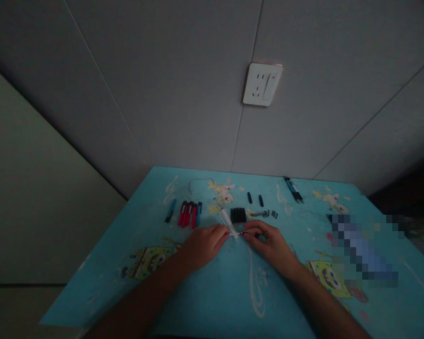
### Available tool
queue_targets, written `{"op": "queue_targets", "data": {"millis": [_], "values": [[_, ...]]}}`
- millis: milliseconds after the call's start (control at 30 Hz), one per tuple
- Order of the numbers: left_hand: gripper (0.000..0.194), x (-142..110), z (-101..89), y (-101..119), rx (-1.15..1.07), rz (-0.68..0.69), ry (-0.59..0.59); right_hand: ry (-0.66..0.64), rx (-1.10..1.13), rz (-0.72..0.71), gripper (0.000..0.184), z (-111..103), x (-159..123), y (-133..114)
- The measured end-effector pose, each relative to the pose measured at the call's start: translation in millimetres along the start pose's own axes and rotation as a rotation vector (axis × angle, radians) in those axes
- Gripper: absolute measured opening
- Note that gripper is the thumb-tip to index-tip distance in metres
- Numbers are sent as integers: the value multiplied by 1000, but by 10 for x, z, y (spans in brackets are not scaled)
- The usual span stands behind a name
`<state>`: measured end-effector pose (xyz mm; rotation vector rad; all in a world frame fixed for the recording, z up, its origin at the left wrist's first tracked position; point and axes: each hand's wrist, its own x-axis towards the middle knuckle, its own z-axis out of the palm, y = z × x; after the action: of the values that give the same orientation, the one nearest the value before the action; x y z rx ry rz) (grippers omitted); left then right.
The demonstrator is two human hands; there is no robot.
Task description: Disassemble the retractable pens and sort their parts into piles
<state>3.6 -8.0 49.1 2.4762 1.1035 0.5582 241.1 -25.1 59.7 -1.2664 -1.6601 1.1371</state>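
My left hand [208,241] is closed in a pinch on a thin white pen refill [234,233], held level just above the table. At the refill's right end, the fingers of my right hand [266,242] pinch a small dark pen part [243,232]; its exact kind is too small to tell. The two pieces look end to end, but I cannot tell whether they are joined. Right behind my fingertips lies a bundle of white refills [227,220]. A row of black pen grips [238,215] lies beside that bundle, with small springs [259,214] to their right.
Red pen barrels [187,214] and blue ones [199,214] lie left on the turquoise table [215,292]. Two black pieces [261,200] sit behind the springs, and dark pens [294,189] near the wall. A blurred-out blue object [363,249] lies right. A socket [262,84] is on the wall.
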Motion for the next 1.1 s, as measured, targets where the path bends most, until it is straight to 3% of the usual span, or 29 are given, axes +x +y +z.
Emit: {"op": "queue_targets", "data": {"millis": [467,867,967,1100], "values": [[23,2,-11,-21,25,3,11,40,-29,0,22,-69,10,-26],[18,-22,80,-11,76,51,-1,-73,-16,-12,23,82,-23,38],[19,-23,93,-9,85,36,4,-89,-103,-41,28,97,-18,56],[25,-11,106,-37,44,-54,71,67,-477,-72,25,65,14,80]]}}
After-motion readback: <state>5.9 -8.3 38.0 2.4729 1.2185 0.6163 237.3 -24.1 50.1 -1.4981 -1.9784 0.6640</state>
